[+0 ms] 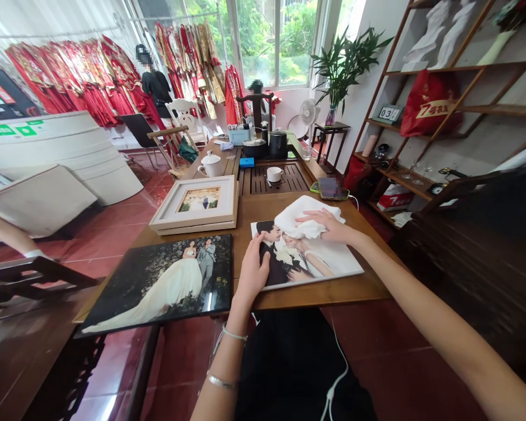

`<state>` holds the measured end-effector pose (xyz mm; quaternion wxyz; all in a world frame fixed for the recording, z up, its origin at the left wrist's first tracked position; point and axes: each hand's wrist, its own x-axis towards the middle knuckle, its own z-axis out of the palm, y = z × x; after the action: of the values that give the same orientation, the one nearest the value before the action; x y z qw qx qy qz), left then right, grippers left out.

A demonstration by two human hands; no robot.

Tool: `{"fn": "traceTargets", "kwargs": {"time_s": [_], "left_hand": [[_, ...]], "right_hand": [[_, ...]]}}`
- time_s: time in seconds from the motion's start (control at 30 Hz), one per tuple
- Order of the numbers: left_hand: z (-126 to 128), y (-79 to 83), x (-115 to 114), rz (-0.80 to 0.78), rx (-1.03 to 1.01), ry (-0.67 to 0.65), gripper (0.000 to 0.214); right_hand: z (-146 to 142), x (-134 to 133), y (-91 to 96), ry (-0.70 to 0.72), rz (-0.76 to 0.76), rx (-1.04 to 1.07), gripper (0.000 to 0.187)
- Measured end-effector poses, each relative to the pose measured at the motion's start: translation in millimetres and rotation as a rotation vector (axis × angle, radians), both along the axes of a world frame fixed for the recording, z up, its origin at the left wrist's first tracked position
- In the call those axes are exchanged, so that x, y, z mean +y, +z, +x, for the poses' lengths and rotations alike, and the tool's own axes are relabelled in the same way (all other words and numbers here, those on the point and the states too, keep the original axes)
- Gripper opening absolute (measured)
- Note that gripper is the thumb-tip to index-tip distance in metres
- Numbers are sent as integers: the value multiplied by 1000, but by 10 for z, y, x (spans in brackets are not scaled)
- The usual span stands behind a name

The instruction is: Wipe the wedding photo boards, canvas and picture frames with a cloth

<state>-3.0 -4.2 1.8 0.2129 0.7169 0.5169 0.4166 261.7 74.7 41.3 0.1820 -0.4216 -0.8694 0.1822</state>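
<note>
A wedding photo panel with a white border lies flat on the wooden table, showing a couple face to face. My right hand presses a bunched white cloth onto its upper part, fingers over the cloth. The cloth hides the panel's top edge. My left hand rests along the panel's left edge, fingers stretched forward and thumb on the picture side. To the left lies a dark, glossy wedding photo panel. Behind that, pale framed pictures are stacked, the top one holding a small couple photo.
On the table beyond are a slatted tea tray, a white cup, a lidded mug, dark pots and a phone with a cable. Shelves stand right; red garments hang behind.
</note>
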Motion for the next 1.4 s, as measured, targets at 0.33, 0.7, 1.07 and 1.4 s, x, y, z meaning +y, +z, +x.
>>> {"fn": "traceTargets", "kwargs": {"time_s": [0.33, 0.7, 1.07, 1.4], "left_hand": [[18, 7, 5, 10, -10, 39, 45], [22, -7, 22, -5, -22, 19, 46], [23, -39, 19, 13, -59, 24, 44], [76, 89, -36, -45, -188, 17, 22]], "right_hand": [[10, -1000, 45, 222, -19, 3, 56], [166, -812, 124, 182, -171, 60, 46], [-572, -291, 38, -5, 36, 11, 75], [-392, -810, 3, 53, 78, -34, 74]]}}
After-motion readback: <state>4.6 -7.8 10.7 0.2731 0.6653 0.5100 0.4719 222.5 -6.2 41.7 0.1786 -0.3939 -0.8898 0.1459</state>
